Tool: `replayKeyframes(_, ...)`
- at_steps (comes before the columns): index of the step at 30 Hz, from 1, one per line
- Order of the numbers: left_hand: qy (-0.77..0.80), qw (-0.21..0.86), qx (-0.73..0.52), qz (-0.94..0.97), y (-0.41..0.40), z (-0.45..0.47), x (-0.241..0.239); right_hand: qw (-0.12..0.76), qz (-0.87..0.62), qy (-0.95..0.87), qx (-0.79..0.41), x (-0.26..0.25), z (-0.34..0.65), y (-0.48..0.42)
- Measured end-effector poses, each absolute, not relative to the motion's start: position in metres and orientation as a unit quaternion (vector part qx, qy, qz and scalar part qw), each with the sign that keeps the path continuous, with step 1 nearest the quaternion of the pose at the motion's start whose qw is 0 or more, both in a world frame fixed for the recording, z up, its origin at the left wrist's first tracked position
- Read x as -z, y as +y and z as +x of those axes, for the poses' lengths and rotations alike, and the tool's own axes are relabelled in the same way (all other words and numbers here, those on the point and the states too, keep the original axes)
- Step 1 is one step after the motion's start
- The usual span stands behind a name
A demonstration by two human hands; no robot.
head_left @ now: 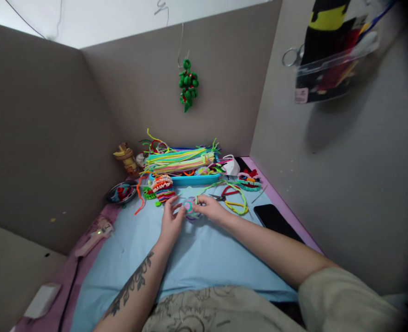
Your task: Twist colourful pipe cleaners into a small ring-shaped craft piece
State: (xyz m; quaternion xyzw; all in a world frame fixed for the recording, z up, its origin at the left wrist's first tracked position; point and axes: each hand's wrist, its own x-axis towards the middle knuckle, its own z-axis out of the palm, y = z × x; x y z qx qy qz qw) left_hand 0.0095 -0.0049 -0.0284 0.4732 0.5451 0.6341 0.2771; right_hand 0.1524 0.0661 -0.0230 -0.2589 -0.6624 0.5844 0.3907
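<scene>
A small round pipe-cleaner piece in pink, teal and purple is between my two hands. My left hand holds its left side, with thumb and fingers curved around the edge. On the opposite side my right hand is closed, its fingertips pinched at the upper right edge. A light green strand shows at those fingertips; whether it belongs to the piece I cannot tell. Scissors with red and yellow handles lie just beyond my right hand. Striped pipe-cleaner pieces lie just beyond my left hand.
A blue tray heaped with pipe cleaners stands at the back. A metal bowl and a glue gun are at left. At right lies a black phone. Grey partitions enclose the table; a clear pouch hangs right.
</scene>
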Motion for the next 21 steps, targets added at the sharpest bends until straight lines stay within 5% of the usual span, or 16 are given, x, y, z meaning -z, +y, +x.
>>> replayKeyframes(3,0.569,0.226,-0.628,0.48,-0.007,0.008,0.027,0.424,-0.293,-0.548,-0.659,0.025,0.151,0.069)
replayKeyframes(8,0.534,0.332,-0.583,0.515,-0.011,0.016,0.023,0.422,-0.298,-0.419,-0.746,0.027,0.148,0.068)
replayKeyframes(21,0.541,0.36,-0.606,0.459,-0.007,0.014,0.031,0.359,-0.314,-0.399,-0.783,0.026,0.144,0.056)
